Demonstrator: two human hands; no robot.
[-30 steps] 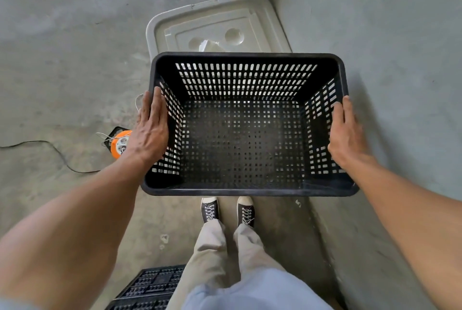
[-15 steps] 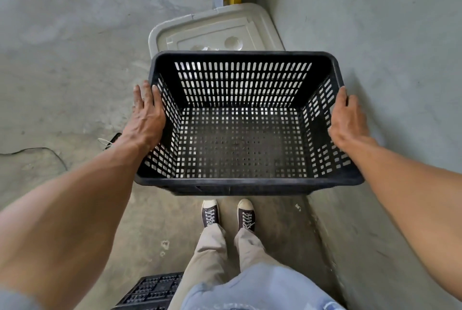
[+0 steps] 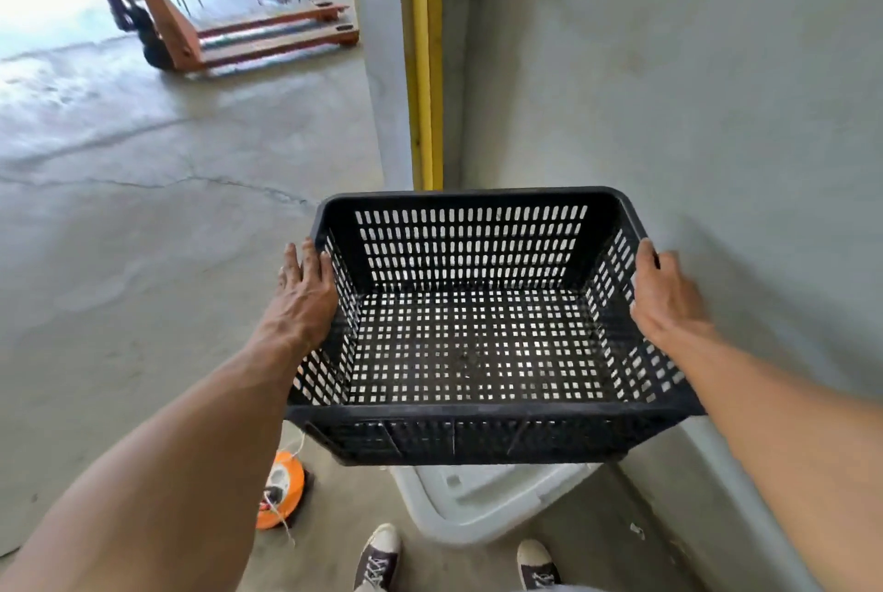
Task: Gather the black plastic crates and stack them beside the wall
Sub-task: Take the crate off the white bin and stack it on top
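Observation:
I hold a black perforated plastic crate (image 3: 478, 343) in the air in front of me, open side up and tilted slightly toward me. My left hand (image 3: 303, 295) presses flat against its left wall. On the opposite side my right hand (image 3: 666, 295) grips the right rim. The crate hangs over a white plastic bin lid (image 3: 482, 500) on the floor, close to the grey wall (image 3: 693, 113) on the right.
An orange cord reel (image 3: 282, 488) lies on the concrete floor at my lower left. A yellow post (image 3: 425, 65) runs up the wall corner ahead. An orange pallet jack (image 3: 229, 32) stands far back left. My shoes (image 3: 377, 558) are at the bottom.
The crate has risen and moved forward over the white bin. My view has lifted, so the doorway and pallet jack now show and the crate on the floor behind me is out of view.

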